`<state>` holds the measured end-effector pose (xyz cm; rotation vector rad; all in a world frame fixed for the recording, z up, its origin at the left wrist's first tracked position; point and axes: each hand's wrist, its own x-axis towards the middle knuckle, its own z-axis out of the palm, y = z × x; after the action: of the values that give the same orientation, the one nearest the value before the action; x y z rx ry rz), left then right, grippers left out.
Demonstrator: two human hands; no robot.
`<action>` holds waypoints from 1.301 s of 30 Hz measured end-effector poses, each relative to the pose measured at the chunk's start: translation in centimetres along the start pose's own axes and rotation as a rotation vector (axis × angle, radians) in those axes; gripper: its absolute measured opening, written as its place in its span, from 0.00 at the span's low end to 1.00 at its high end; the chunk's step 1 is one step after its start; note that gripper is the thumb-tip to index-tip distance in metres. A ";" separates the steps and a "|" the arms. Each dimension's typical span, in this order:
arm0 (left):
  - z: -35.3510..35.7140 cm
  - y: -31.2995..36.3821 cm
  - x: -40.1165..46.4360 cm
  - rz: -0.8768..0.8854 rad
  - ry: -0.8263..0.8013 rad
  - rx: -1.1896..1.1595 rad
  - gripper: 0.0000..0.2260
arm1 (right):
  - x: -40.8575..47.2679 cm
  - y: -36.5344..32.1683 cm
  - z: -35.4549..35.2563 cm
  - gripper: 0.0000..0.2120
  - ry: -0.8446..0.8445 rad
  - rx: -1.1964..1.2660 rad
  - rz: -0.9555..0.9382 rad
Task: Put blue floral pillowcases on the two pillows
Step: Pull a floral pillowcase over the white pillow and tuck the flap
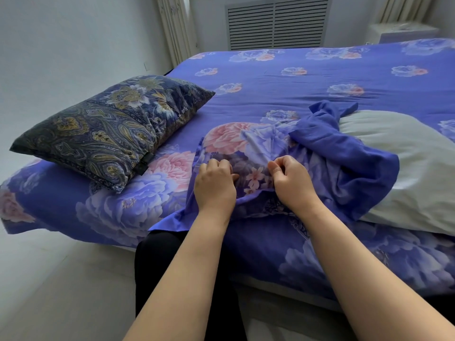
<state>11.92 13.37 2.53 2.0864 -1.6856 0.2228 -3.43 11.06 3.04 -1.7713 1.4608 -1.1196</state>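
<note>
Bed fills the middle and right. One pillow lies on its near left corner, by the left wall. Second pillow lies at the right, near edge. Pillowcase bunched on the bed between them, its right part draped over the second pillow's left end. Left hand and right hand sit on the pillowcase's near edge, side by side, slightly apart. Vent on the far wall behind the bed.

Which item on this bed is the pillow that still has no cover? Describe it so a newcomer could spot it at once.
Start from the bed with its blue floral sheet and go to its right side. There lies the bare pillow, plain off-white, with the blue floral pillowcase bunched over its near end. The dark paisley pillow on the left is patterned all over.
</note>
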 end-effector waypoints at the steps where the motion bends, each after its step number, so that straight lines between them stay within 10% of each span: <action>1: 0.2 0.1 -0.2 0.013 0.011 -0.007 0.09 | -0.1 0.0 0.1 0.10 -0.002 -0.001 -0.001; 8: 0.9 1.1 -0.9 0.067 0.011 -0.113 0.19 | 0.3 0.2 0.0 0.10 0.025 0.108 0.042; 14: 1.9 1.8 -0.8 0.032 0.057 -0.106 0.03 | -0.1 1.2 0.7 0.10 -0.008 0.177 0.079; 24: -0.2 3.8 -0.5 -0.369 -0.195 -1.088 0.11 | 0.5 2.5 0.3 0.34 -0.308 0.598 0.434; 30: 1.2 6.8 -2.6 -0.039 -0.333 -0.532 0.06 | 1.4 4.0 -0.9 0.31 -0.426 0.459 0.488; 34: 1.5 5.9 -3.2 0.034 -0.340 -0.467 0.07 | 1.8 3.2 -0.1 0.22 -0.198 0.175 0.227; 39: 0.6 2.3 -3.3 -0.022 0.123 -0.368 0.16 | 1.1 0.6 0.5 0.23 0.023 -0.210 -0.101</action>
<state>8.84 15.68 1.26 1.7807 -1.4999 0.0283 -3.29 9.79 2.55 -2.0014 1.5665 -1.0722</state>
